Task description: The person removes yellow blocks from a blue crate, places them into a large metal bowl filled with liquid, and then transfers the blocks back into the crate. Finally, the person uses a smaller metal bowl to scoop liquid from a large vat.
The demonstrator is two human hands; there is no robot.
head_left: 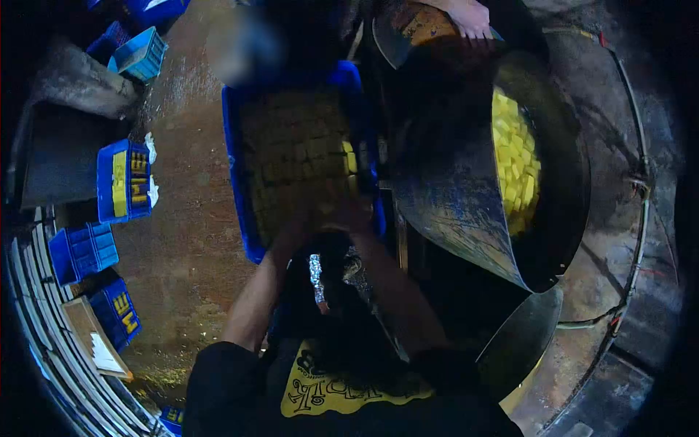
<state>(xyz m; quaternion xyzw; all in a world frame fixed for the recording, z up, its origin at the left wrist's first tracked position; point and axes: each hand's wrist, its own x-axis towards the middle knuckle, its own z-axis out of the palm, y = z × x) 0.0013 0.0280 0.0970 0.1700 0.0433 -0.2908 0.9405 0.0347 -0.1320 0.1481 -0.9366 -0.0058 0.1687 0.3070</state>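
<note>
A blue crate point(234, 171) stands in front of me, filled with rows of yellowish blocks point(291, 149) that lie mostly in shadow. My left hand point(297, 227) reaches into the near part of the crate, low over the blocks. Close beside it, my right hand point(348, 213) is over the blocks near the crate's right side. Deep shadow hides the fingers of both hands, so what they hold, if anything, does not show. Two brightly lit yellow blocks point(350, 157) are at the crate's right edge.
To the right, a large dark wok point(451, 211) with a high curved metal wall holds many yellow cubes point(515, 160). Another person's hand point(472, 18) is at a pan at the top. Blue crates point(124, 182) line the left of the brown wet floor point(182, 277).
</note>
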